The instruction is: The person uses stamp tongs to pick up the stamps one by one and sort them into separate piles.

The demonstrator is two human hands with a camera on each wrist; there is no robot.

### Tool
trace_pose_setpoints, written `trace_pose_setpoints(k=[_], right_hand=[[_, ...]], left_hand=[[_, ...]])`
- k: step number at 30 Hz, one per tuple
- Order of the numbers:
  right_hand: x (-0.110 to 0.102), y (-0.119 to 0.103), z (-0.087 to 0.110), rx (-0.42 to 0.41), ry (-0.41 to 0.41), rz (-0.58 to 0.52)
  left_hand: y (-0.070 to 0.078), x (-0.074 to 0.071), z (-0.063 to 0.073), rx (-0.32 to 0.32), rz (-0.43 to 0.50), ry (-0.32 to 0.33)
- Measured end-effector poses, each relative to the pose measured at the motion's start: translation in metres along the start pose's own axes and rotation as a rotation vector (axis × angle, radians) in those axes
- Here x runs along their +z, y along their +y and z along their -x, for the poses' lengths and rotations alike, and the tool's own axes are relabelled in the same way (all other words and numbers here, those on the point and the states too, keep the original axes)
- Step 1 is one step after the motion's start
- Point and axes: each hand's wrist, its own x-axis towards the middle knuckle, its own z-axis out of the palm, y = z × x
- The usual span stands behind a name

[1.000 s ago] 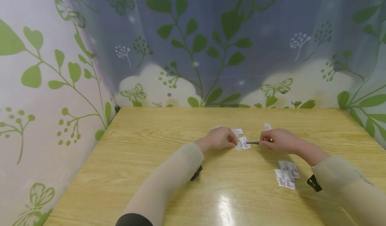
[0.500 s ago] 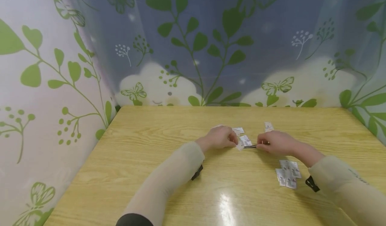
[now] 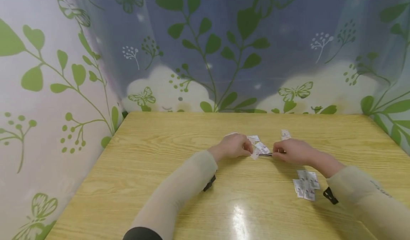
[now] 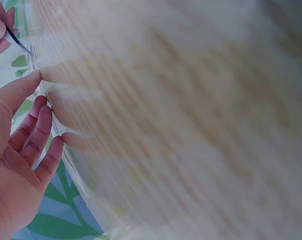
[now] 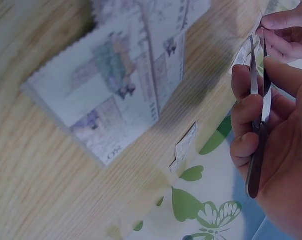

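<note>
My right hand [image 3: 296, 152] grips a pair of metal tweezers [image 5: 256, 125] between thumb and fingers. The tips point left and reach the near side of a postage stamp [image 3: 262, 148] on the table. Opposite, my left hand [image 3: 234, 145] rests its fingertips on the table with the fingers extended, as the left wrist view shows. Its fingers are beside a paler stamp [image 3: 254, 155]; whether they press on it is hidden. Behind these lies another stamp [image 3: 253, 138]. One more piece [image 3: 235, 133] shows partly behind the left hand.
A cluster of several stamps [image 3: 309, 190] lies nearer on the right, large in the right wrist view with toothed edges. A single stamp [image 3: 285, 134] lies behind my right hand. The wooden table [image 3: 153, 133] meets a leaf-patterned curtain [image 3: 192, 73] at its back edge.
The tweezer tips have come nearer and slightly left, off the face of the stamp to its near side. That stamp has turned and shifted slightly right. The left hand has stayed in place.
</note>
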Motion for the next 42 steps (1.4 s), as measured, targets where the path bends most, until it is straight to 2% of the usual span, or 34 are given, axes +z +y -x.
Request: trace_pose_setpoints(k=[12,18,24,33,42], right_hand=[[-0.003,-0.002,0.003,0.024,-0.024,-0.012],[-0.002,0.001,-0.002,0.026,-0.017,-0.017],[-0.001,-0.005,-0.004,0.023,-0.023,-0.045],[-0.003,-0.004,0.004,0.052,0.006,0.007],[-0.004,-0.002,0.009,0.066,-0.001,0.026]], left_hand=[[0.002,0.001,-0.002,-0.012,-0.018,-0.003],[0.003,-0.002,-0.001,-0.022,-0.016,-0.003],[0.003,0.001,-0.001,-0.018,-0.015,-0.006],[0.005,0.001,-0.003,-0.021,-0.045,0.001],[0.008,0.002,-0.002,-0.015,-0.074,0.002]])
